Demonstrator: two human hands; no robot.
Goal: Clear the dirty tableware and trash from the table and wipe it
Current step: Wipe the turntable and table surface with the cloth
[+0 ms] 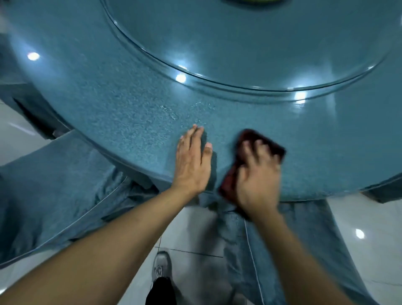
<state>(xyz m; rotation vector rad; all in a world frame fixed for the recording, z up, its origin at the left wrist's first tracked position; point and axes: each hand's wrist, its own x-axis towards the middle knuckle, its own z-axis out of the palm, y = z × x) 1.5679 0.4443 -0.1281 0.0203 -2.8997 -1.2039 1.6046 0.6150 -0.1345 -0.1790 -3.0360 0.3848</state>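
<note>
A round table (121, 113) covered in blue-green cloth fills the view. My left hand (192, 160) lies flat on the cloth near the front edge, fingers straight. Just to its right, my right hand (257, 174) presses a dark red wiping cloth (254, 139) onto the table at the rim; the hand is blurred and its fingers spread over the cloth. A few wet streaks (171, 114) glisten on the table just beyond my left hand.
A glass turntable (239, 54) sits in the table's middle, with a yellow-green object (258, 1) at its far edge. The tablecloth skirt (54, 185) hangs at left and right. White floor tiles (195, 228) and my shoe (161, 267) lie below.
</note>
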